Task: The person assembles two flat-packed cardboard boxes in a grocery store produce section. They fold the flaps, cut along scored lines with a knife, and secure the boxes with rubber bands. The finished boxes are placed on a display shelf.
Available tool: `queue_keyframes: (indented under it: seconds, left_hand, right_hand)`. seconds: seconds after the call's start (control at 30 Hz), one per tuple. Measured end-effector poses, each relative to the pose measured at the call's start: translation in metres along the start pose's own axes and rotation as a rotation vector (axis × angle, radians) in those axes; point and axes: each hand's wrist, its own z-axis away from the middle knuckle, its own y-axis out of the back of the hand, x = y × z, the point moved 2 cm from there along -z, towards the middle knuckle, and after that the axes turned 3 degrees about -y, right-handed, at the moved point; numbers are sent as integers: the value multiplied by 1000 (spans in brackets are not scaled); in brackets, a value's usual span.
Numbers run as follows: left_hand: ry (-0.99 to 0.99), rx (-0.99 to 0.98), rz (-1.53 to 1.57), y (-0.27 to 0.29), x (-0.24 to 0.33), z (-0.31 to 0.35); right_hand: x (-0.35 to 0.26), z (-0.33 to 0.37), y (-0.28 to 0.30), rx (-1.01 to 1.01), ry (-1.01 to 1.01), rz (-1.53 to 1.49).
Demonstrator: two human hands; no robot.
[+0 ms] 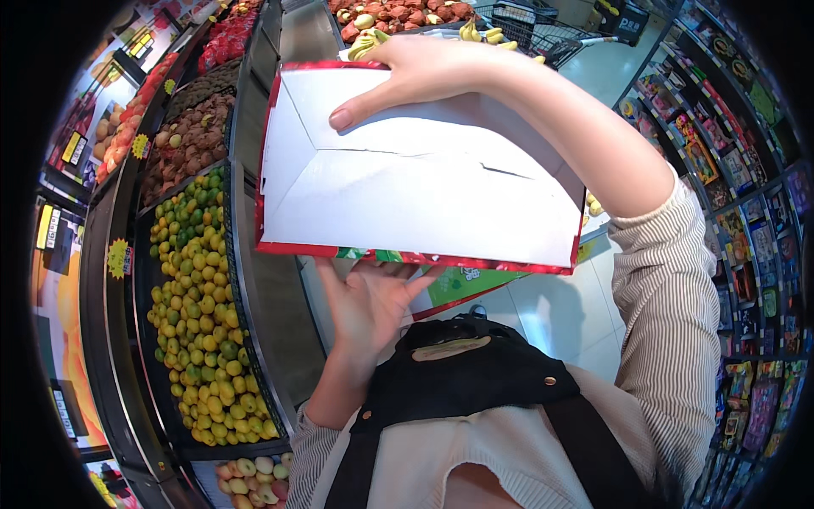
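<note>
A wide cardboard box (407, 195) with red printed edges is held up before my chest. Its white face is turned toward me, creased along fold lines and slit in two places. My right hand (420, 72) reaches over the far edge, with the thumb pressed on the white face and the other fingers out of sight behind it. Below the near red edge, my left hand (373, 297) supports the box from underneath, palm up. Its fingertips are partly hidden by the box.
Sloping bins of yellow-green citrus fruit (199, 314) and brown produce (191, 127) line the left. Apples (254, 479) lie at the lower left. Bananas (365, 42) and a shopping cart (530, 30) stand beyond the box. Shelves of packaged goods (746, 254) run along the right.
</note>
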Motion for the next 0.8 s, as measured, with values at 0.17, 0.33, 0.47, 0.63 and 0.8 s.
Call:
queue_keyframes:
  seconds: [0.17, 0.33, 0.47, 0.63, 0.8]
  left_hand:
    - [-49, 72, 57, 39, -13, -4]
    - [8, 118, -231, 67, -11, -9]
    - [-511, 249, -1303, 49, 38, 4]
    - [-1046, -256, -1863, -27, 51, -19]
    - [-1005, -430, -1971, -9, 22, -56]
  right_hand:
    - [29, -19, -16, -171, 64, 111]
    - [78, -10, -24, -313, -256, 3]
    - [89, -24, -25, -429, -282, -103]
    - [66, -38, -23, -648, -389, -60]
    - [78, -44, -31, -742, -329, -88]
